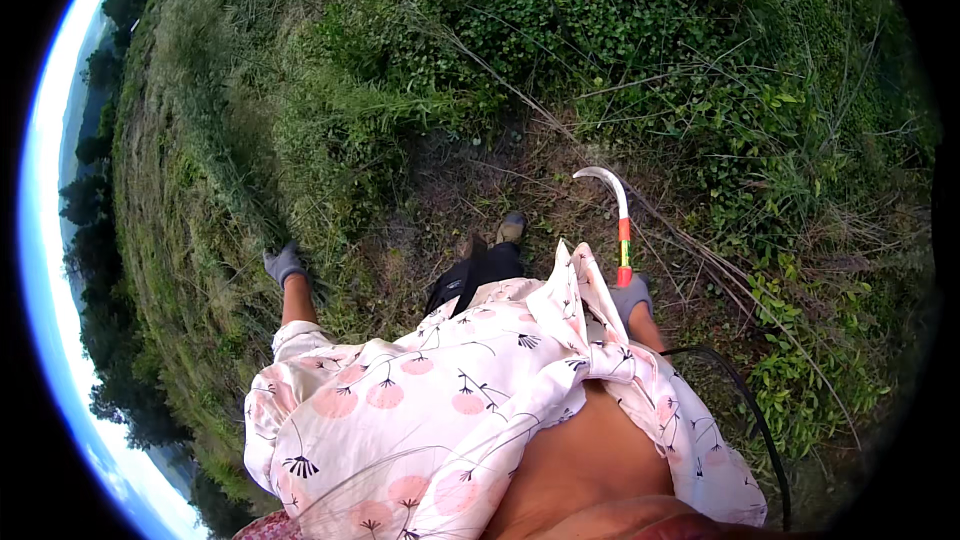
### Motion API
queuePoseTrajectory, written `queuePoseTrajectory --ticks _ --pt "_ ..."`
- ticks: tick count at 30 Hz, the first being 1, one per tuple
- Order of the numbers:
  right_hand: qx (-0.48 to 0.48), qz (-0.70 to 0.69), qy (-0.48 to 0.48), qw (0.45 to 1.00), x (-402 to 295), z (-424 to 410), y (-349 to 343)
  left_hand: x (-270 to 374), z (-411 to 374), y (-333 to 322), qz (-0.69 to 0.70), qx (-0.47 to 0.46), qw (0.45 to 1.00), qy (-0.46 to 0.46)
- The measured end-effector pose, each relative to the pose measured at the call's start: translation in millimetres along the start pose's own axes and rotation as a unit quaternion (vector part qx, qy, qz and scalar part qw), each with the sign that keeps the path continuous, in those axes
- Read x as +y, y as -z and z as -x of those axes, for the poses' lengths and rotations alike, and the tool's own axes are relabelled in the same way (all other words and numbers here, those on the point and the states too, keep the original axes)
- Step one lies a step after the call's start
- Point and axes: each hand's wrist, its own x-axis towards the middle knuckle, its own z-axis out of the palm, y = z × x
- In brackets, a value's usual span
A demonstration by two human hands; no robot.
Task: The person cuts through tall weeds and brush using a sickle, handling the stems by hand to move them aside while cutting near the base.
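Observation:
My right hand, in a grey glove, is shut on the handle of a sickle. Its curved silver blade rises from a red and yellow-green banded handle, with the tip bent to the left. At the left, my left hand wears a grey glove too and is shut on a bunch of long green grass, whose stems converge at the fingers. The fingers themselves are partly hidden by distance and leaves.
My shoe stands on bare, littered soil. Dry stalks slant across the ground at right. Dense leafy plants grow ahead, with shrubs at right. A black cable curves beside my right side.

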Motion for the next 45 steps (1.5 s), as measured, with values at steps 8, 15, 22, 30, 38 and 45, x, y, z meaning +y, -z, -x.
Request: queuePoseTrajectory --ticks 8,15,22,30,38,45 --pt "-0.002 -0.011 -0.010 1.000 14 -36 -24 -84 -64 66 -0.301 -0.058 0.843 0.442" --pt "0.005 -0.398 -0.058 0.916 72 -34 -17 -34 50 -152 -0.260 -0.542 0.787 0.136" --pt "0.139 -0.772 -0.051 0.618 254 -90 41 158 290 -364 -0.216 -0.727 0.630 -0.165" --pt "0.219 -0.888 -0.125 0.385 427 -231 146 205 647 -449 -0.226 -0.849 0.317 -0.357" --pt "-0.082 -0.933 0.034 0.349 425 -337 237 150 867 -488 -0.294 -0.785 0.193 -0.510" --pt "-0.315 -0.894 0.137 0.287 394 -230 282 134 963 -520 -0.368 -0.682 0.168 -0.609"
